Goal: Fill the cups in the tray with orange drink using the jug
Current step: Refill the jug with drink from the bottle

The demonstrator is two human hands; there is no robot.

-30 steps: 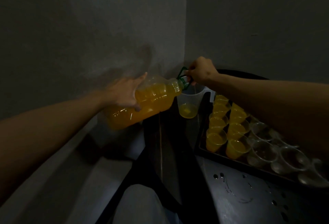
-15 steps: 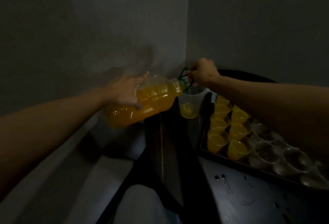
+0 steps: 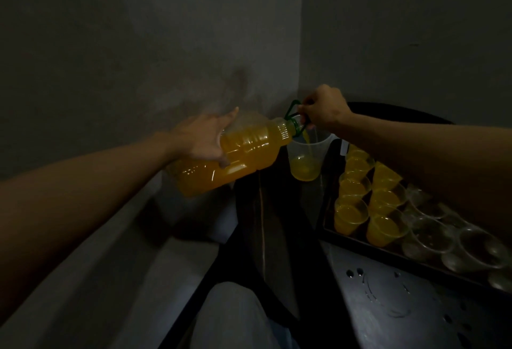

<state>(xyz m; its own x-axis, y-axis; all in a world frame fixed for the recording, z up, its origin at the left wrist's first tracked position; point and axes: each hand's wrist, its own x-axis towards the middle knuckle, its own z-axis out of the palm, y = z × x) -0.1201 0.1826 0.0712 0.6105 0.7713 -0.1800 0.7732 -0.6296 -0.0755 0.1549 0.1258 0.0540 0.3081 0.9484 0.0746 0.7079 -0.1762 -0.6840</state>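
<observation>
One view only: wide camera on person's head. Looks forward and down into wall corner (image 3: 300, 44), corner line at 12 o'clock. Very near: arms cross picture edge at 8 and 3 o'clock. Left hand (image 3: 203, 141) at 9, right hand (image 3: 325, 110) at 2, both holding bottle (image 3: 243, 152) near middle. Tray (image 3: 374, 247) at 4, cut by right edge. Knee (image 3: 230, 318) at 6.

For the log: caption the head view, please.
Left hand holds the tilted orange-drink bottle while right hand grips its green handle, pouring into the clear jug beside the tray.
</observation>
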